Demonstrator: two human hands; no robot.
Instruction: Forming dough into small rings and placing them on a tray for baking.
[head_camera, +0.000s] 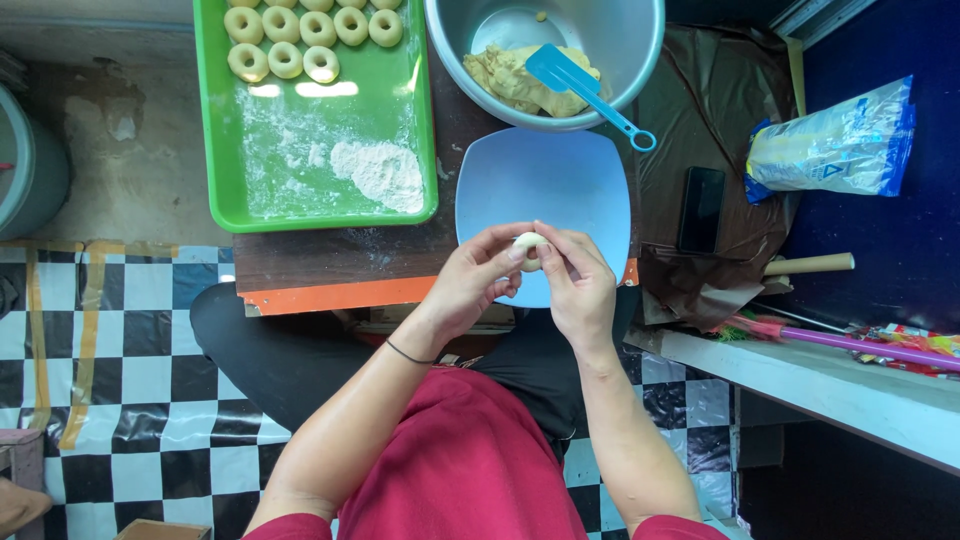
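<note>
Dough piece (529, 250): small, pale, pinched between fingertips of left hand (470, 282) and right hand (577, 282), each grip closed narrow on it, held over the near edge of a light blue square plate (545, 180) on the worktop (330, 262). Far: steel bowl (620, 40) with dough and a blue spatula (575, 85). Far left: green tray (225, 150), floured, carrying dough rings (300, 35).

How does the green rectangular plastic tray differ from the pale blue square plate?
The green rectangular plastic tray carries ring-shaped dough pieces and a flour heap; the pale blue square plate looks bare. The tray is larger, rectangular and uncovered; the plate is squarish, its near edge behind both hands. Both sit on the low table.
</note>
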